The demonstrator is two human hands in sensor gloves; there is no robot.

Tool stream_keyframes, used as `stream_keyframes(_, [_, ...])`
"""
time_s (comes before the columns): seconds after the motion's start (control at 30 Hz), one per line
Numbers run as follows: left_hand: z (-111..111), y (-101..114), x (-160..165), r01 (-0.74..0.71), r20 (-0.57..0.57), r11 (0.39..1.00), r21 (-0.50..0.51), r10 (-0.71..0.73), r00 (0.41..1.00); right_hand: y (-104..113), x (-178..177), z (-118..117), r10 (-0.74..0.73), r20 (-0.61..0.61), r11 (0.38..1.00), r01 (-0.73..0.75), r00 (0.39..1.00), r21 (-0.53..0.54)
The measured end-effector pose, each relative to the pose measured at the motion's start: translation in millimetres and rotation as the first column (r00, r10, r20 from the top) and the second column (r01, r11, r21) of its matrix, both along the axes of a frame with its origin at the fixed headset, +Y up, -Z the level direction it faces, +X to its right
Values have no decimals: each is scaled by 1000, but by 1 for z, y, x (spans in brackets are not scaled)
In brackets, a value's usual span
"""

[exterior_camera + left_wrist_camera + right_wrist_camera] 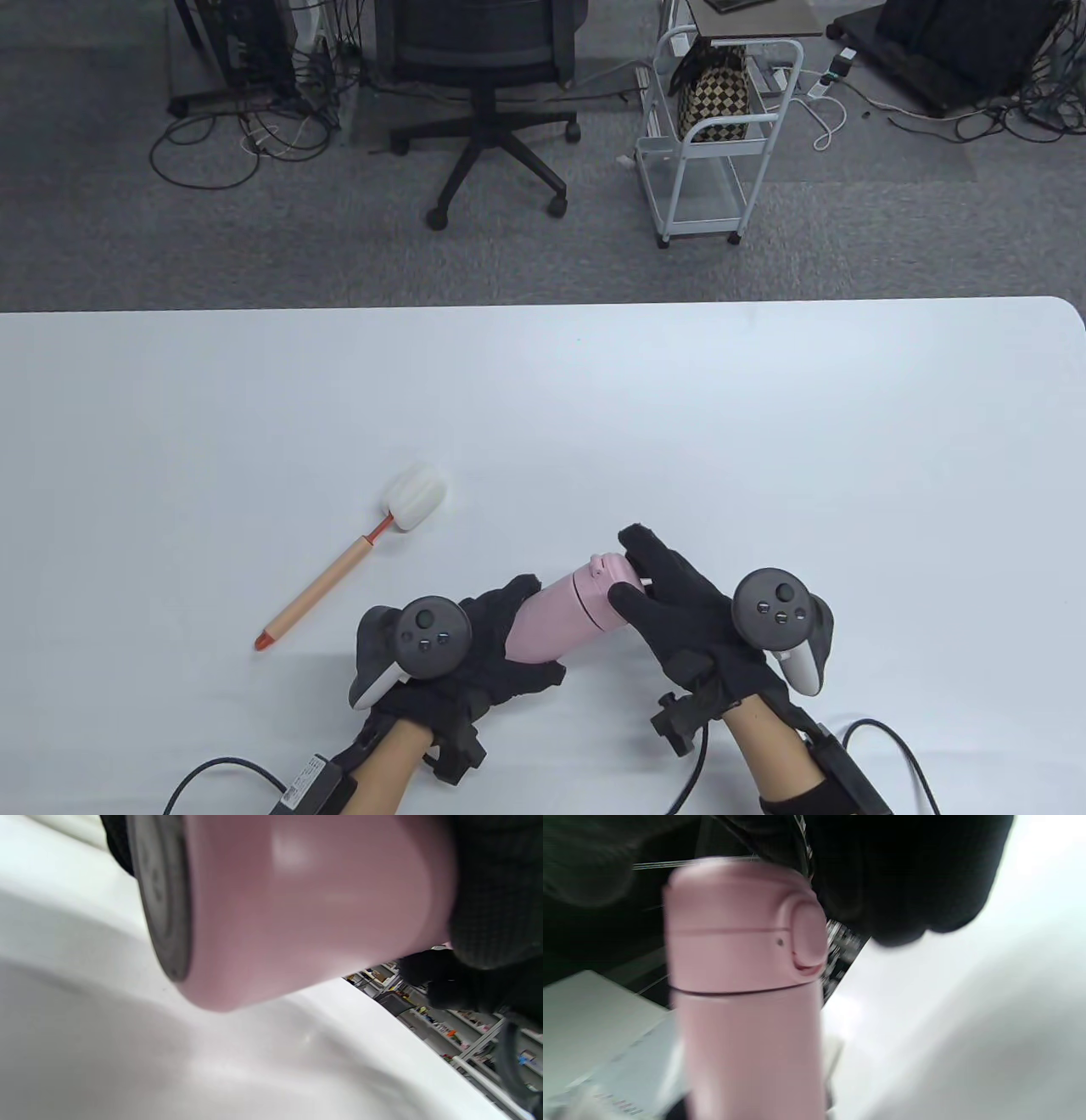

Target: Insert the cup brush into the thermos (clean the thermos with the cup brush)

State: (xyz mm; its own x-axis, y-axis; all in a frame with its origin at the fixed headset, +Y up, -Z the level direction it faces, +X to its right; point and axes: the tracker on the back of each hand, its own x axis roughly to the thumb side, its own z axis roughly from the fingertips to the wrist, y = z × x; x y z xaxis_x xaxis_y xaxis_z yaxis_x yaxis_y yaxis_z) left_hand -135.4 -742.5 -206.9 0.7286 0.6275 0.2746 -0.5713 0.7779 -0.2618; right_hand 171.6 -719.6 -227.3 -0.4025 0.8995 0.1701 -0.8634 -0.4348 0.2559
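Note:
A pink thermos (567,615) with its lid on is held tilted just above the white table (764,407). My left hand (488,649) grips its lower body; the grey base shows close in the left wrist view (161,899). My right hand (670,594) holds the lid end, fingers around the cap; the lid and its push button show in the right wrist view (806,938). The cup brush (356,552) lies on the table to the left, white sponge head (414,495) pointing away, wooden handle with an orange tip toward me. Neither hand touches it.
Beyond the table's far edge stand an office chair (484,76) and a white cart (713,136) on grey carpet. Cables (882,747) trail from both wrists at the near edge.

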Motion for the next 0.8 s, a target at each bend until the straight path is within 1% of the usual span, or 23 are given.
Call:
stream_keyframes(0.1, [-2,1,-8,9,-12,1000,23,-8,1000,-1,11,-7,-142,-117,989,135,983,-61])
stream_keyframes(0.13, [-3,1,-10,2,2,1000,19,-2,1000,-2,13,-9,-158,-136,986,150,978,-66])
stream_keyframes(0.23, [-4,1,-13,-6,31,1000,1,6,1000,-1,12,-12,-147,-195,988,137,970,-65])
stream_keyframes(0.3, [-5,1,-12,23,49,1000,8,-24,999,-1,9,-12,-122,-242,992,109,962,-67])
stream_keyframes(0.4, [-3,0,-8,72,64,997,20,-73,995,-3,3,-11,-97,-268,995,86,959,-55])
stream_keyframes(0.47, [-2,0,-5,107,63,994,26,-109,992,-4,1,-10,-56,-209,998,53,976,-17])
stream_keyframes(0.57, [-1,-1,-2,145,67,989,40,-147,987,-8,-1,-9,-3,-138,1000,-1,990,-28])
stream_keyframes(0.6, [0,-1,-1,164,64,986,41,-166,984,-9,-1,-9,25,-96,999,-28,995,-29])
stream_keyframes(0.8, [1,-1,2,218,46,973,68,-222,974,-16,-7,-7,135,51,990,-133,989,-42])
